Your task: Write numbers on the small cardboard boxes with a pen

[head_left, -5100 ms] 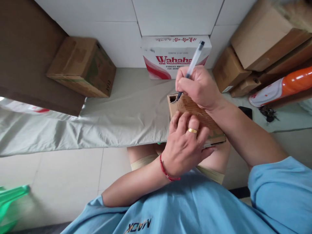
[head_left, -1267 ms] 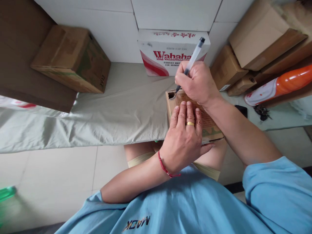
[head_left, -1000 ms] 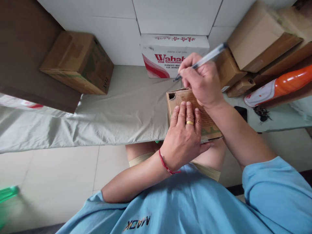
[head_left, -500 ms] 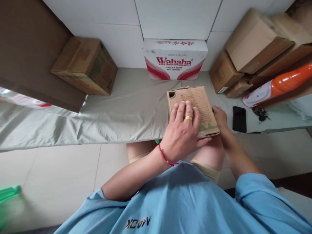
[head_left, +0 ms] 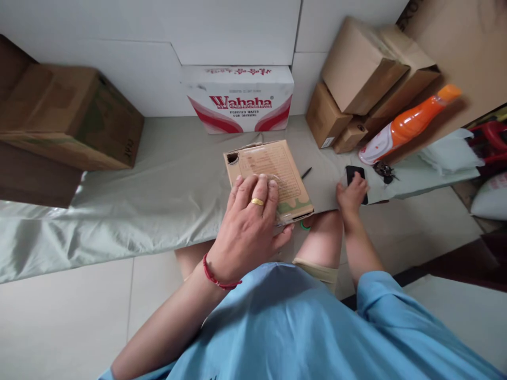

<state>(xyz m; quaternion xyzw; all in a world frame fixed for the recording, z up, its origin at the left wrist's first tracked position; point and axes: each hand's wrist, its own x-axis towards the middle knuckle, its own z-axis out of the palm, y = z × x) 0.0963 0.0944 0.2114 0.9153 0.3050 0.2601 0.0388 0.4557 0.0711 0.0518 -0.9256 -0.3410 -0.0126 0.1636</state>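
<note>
A small cardboard box [head_left: 273, 161] with printed lines and a hole at its far left corner lies at the front edge of the cloth-covered table [head_left: 130, 211]. My left hand [head_left: 249, 221], with a gold ring and a red wrist cord, rests flat on the box's near half, fingers stretched out. A pen [head_left: 306, 172] lies on the cloth just right of the box, with no hand on it. My right hand [head_left: 351, 193] is further right, its fingers curled over the near end of a black phone [head_left: 355, 171].
A white and red Wahaha carton [head_left: 237, 97] stands against the wall behind the small box. A large brown carton [head_left: 71, 113] sits at the left. Stacked cartons [head_left: 356, 68], an orange bottle [head_left: 407, 124] and keys [head_left: 382, 170] crowd the right.
My right hand lifted the pen off the box's hole, put it down beside the box, and moved right onto the phone. My left hand stayed flat on the box. The view swung right.
</note>
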